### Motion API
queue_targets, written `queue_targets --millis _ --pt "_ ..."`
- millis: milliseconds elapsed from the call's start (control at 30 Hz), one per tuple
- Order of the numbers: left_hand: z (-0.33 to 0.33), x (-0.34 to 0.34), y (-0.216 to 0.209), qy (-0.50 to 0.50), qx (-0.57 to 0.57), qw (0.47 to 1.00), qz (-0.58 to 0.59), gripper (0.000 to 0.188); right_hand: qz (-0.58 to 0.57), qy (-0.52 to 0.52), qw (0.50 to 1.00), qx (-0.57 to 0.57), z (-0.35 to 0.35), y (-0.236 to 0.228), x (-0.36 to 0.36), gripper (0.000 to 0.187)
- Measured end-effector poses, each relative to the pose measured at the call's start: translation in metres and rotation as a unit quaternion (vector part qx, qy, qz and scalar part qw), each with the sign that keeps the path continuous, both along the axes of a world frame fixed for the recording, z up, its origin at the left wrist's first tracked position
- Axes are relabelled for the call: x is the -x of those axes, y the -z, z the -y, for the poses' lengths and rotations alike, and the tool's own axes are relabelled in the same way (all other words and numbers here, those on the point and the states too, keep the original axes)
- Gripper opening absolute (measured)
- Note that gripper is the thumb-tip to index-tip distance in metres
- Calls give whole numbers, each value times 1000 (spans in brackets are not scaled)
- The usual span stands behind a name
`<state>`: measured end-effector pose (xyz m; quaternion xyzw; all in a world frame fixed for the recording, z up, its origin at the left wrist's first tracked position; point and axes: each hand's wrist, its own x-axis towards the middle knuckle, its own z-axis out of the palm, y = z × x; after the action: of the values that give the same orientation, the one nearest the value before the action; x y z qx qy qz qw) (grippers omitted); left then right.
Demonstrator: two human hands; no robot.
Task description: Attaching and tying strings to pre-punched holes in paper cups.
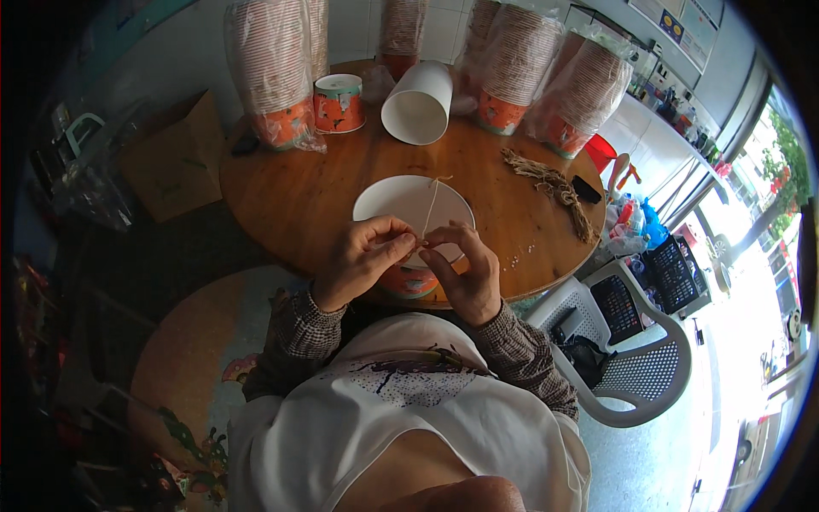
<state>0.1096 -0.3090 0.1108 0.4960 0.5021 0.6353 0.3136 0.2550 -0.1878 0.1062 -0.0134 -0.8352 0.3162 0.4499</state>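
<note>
A paper bucket [388,199], white inside with an orange printed outside, stands at the near edge of the round table. Over its rim my left hand [363,260] and my right hand [467,269] meet, fingertips pinched close together. Between them runs a thin pale string [432,203], which stretches up across the bucket's mouth to a small loose end near the far rim. Both hands grip the string; the exact spot where the fingertips meet is too small to make out.
Stacks of paper buckets in clear plastic [271,64] line the table's far side, beside a white bucket lying on its side [418,102]. A bundle of tan twine [554,192] and a dark flat object [587,189] lie right. A grey plastic chair [657,375] stands beside the table [281,205].
</note>
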Motion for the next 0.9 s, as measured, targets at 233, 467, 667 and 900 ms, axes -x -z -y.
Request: queue_targets --millis 233,467,667,900 --pt "-1 -2 0 -11 -7 1000 -8 21 -38 6 996 -86 -4 -7 2 20" --pt "-1 -1 0 -25 -7 999 -37 19 -35 17 993 -109 -4 -7 1 18" --pt "1 4 -3 -33 -11 990 -135 14 -43 14 999 -9 -5 -6 -2 15" --pt "9 3 -19 -114 -52 966 -225 7 -25 2 1000 19 -6 0 -2 16"
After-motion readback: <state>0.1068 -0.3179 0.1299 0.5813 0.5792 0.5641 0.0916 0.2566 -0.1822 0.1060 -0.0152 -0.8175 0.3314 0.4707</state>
